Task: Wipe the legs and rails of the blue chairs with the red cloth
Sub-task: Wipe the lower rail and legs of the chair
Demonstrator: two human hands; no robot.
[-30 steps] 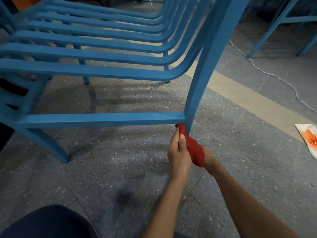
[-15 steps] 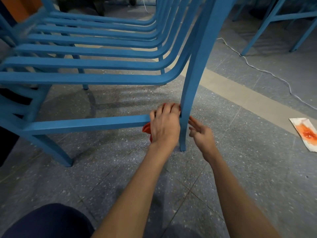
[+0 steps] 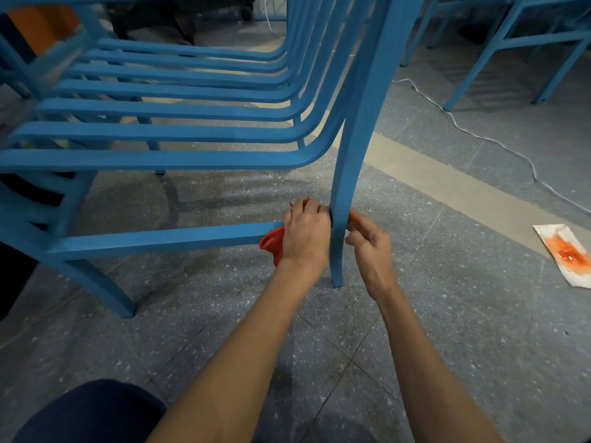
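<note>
Rail (image 3: 160,239) of the nearest blue chair (image 3: 160,159) runs in from left of the leg (image 3: 347,187) and joins it low down. Both look like rigid painted bars that will take a firm rub without giving, though the chair itself may well slide on the smooth floor (image 3: 415,314) if pushed hard. The red cloth (image 3: 271,243) is bunched on the rail just left of the leg. It looks soft and light, so it should fold round corners and is best held as a wad in the palm. The left hand (image 3: 305,233) is curled over it and clamps it to the rail right against the leg, with a red edge showing past the knuckles. Just right of the leg, the right hand (image 3: 371,251) has loosely bent fingers with the tips at the leg's side, holding nothing that shows; it seems placed to steady the leg. Farther right of the leg, a white cable (image 3: 479,135) and a stained white sheet (image 3: 566,254) lie on the floor.
</note>
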